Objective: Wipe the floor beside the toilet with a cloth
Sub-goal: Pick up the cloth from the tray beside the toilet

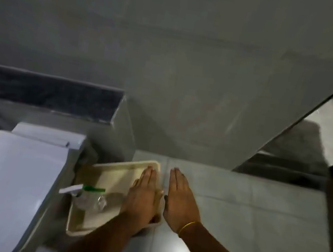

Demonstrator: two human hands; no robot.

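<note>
A white toilet (6,183) with its lid down fills the lower left. Beside it a cream tray (110,173) lies on the grey tiled floor (244,221). In the tray lies a clear spray bottle (88,197) with a white and green nozzle. My left hand (143,198) is stretched flat, palm down, above the tray's right side, holding nothing. My right hand (181,202) is flat too, above the bare tiles just right of the tray, with a yellow band on the wrist. I see no cloth.
A grey wall rises straight ahead. A dark-topped ledge (44,93) runs behind the toilet at the left. A glass panel edge (306,117) slants down at the right, with a dark strip at its foot.
</note>
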